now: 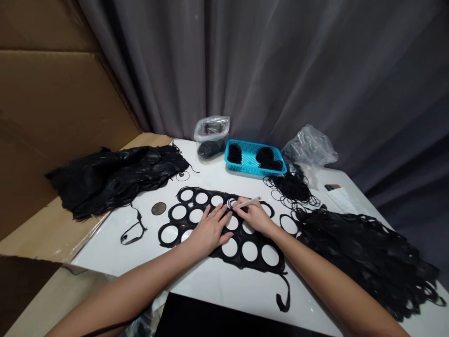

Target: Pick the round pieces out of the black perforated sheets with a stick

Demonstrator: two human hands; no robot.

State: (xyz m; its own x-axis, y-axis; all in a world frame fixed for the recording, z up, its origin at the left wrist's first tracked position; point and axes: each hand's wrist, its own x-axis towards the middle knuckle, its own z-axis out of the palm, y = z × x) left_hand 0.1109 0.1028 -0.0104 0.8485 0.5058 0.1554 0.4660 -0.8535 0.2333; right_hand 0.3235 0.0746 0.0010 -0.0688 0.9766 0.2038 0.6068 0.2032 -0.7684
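A black rubber sheet full of round holes lies flat on the white table. My left hand rests flat on the sheet with fingers stretched out, pressing it down. My right hand is closed round a thin pale stick tool, its tip at a thin ring on the sheet's far edge.
A blue basket with black pieces stands at the back, a clear bag left of it and another bag right. Loose black rings lie near. Piles of black sheets sit left and right. A cut disc lies on the table.
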